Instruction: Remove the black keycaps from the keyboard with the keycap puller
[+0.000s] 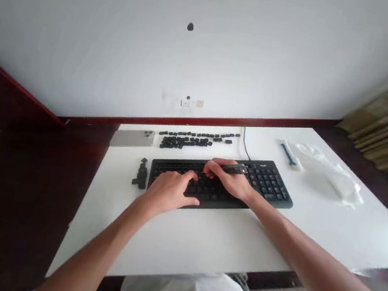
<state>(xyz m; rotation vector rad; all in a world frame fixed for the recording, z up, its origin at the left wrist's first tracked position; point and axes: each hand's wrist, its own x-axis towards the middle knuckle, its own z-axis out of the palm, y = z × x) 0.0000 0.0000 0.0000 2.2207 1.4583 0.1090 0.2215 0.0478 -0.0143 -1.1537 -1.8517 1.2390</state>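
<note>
A black keyboard [271, 182] lies across the white table, its cable leading off the back edge. My left hand [170, 189] rests on its left half, thumb and index finger spread apart, the index fingertip on the keys. In my right hand [231, 180], closed over the middle of the keyboard, is a slim black-handled tool [237, 169] that looks like a screwdriver. Its thin end points left, down toward the keys by my left index finger; whether it touches is too small to tell. Loose black keycaps [141, 175] are heaped beside the keyboard's left end.
Behind the keyboard, several more keycaps [189, 141] lie in rows. A flat grey device [130, 139] is at the back left. On the right are a blue-handled brush [288, 155] and a crumpled clear plastic bag [342, 180]. A wall stands behind the table.
</note>
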